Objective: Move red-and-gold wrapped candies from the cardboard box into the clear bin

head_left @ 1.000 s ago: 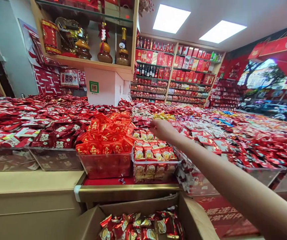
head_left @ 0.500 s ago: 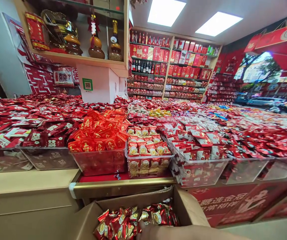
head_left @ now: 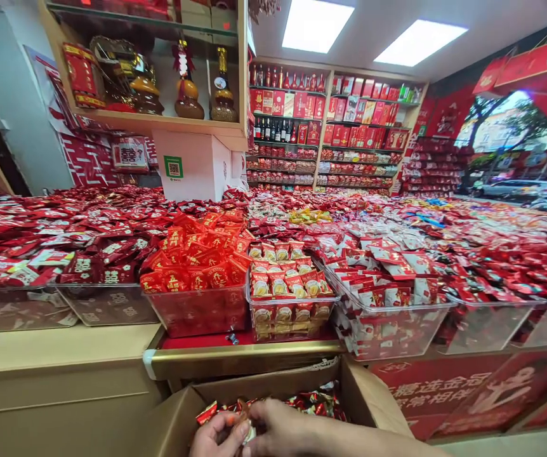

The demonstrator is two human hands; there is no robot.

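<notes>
Both hands are at the bottom edge of the view, inside an open cardboard box (head_left: 363, 393) full of red and gold wrapped sweets (head_left: 311, 403). My left hand (head_left: 219, 435) is curled around some of the wrapped sweets. My right hand (head_left: 278, 428) reaches in from the right and its fingers meet the left hand on the same bunch. Above the box stands a clear bin (head_left: 290, 314) with neat rows of the same red and gold sweets.
A long counter carries several clear bins heaped with red packets (head_left: 197, 260) and red-white packets (head_left: 382, 279). A gold-trimmed counter edge (head_left: 240, 358) juts over the box. Shelves of red boxes and bottles (head_left: 330, 127) line the back wall; a street window lies at right.
My right arm left the sweets bin on the counter and dropped into the cardboard box. My left hand has come into view there, and both hands now close on sweets.
</notes>
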